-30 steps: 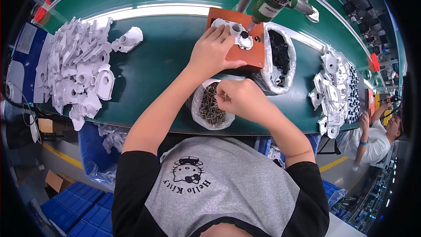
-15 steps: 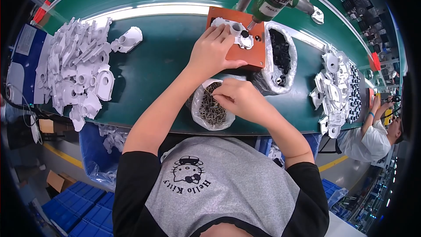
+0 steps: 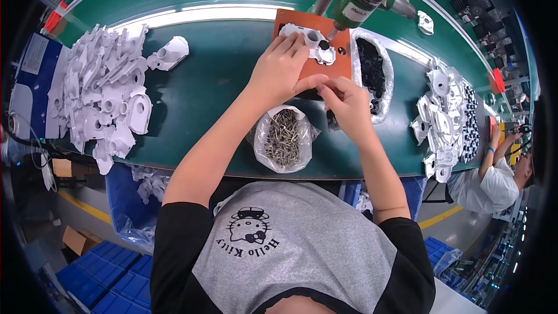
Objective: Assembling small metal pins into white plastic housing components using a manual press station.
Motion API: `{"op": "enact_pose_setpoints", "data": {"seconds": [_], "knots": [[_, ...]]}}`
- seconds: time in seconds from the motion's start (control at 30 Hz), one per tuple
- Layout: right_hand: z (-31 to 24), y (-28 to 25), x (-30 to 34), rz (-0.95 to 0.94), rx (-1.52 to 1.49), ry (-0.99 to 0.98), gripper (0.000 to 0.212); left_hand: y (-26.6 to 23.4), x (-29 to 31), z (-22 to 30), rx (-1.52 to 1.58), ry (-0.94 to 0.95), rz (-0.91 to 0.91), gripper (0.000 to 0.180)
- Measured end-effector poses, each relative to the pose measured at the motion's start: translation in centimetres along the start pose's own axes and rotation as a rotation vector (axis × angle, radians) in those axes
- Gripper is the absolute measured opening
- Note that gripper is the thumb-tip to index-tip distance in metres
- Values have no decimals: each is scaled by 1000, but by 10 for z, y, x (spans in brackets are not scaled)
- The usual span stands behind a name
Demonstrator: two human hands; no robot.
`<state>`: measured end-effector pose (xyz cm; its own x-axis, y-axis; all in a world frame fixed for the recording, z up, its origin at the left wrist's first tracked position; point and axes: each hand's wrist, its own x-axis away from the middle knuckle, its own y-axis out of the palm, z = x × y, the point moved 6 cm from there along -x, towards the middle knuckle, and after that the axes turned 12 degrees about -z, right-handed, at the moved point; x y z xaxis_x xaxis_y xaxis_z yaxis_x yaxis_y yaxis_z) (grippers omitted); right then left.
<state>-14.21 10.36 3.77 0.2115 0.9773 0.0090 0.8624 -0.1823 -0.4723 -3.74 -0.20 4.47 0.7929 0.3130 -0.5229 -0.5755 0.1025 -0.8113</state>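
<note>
A white plastic housing (image 3: 313,38) with a round tube and a black knob-like piece lies on an orange fixture block (image 3: 285,18). My left hand (image 3: 281,68) holds the housing's left side, fingertips over it and thumb stretched toward the right. By that thumb's tip, at the block's front edge, my right hand (image 3: 347,100) is closed in a pinch; whatever is between its fingertips is too small to make out. Closer to me stands a clear plastic bag (image 3: 303,134) of small metal screws (image 3: 283,139). Above the block hangs a green drill-like machine (image 3: 356,0), its tip near the housing.
White housings are heaped at left (image 3: 104,93), with a single one (image 3: 170,52) beside them. A bag of black parts (image 3: 372,70) stands right of the block. More housings (image 3: 440,116) and rows of small dark parts (image 3: 469,122) lie farther right. Another person (image 3: 494,180) works there.
My right hand has left the screw bag and moved up and right to my left thumb. My left hand stays on the housing. The machine's handle at upper right has shifted slightly.
</note>
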Motion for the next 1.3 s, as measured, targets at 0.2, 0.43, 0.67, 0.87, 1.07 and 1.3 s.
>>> {"op": "enact_pose_setpoints", "data": {"seconds": [0.2, 0.43, 0.67, 0.87, 1.07, 1.3], "knots": [[4, 6, -5, -91, -175, 90, 12, 5, 2, -9, 101, -33, 7, 67], [6, 8, -8, -144, -241, 102, 11, 3, 2, -6, 58, -40, 4, 63], [2, 11, -13, -166, -403, 87, 15, 1, -1, -5, 67, -50, 13, 58], [14, -36, -35, -38, -496, 123, 20, 3, 0, -3, 1, -49, -5, 51], [34, -54, -76, 210, -259, -138, 20, 6, -1, -2, -6, -55, -15, 45], [24, -45, -79, 264, 121, -114, 23, 4, 0, -2, -21, -49, -4, 43]]}}
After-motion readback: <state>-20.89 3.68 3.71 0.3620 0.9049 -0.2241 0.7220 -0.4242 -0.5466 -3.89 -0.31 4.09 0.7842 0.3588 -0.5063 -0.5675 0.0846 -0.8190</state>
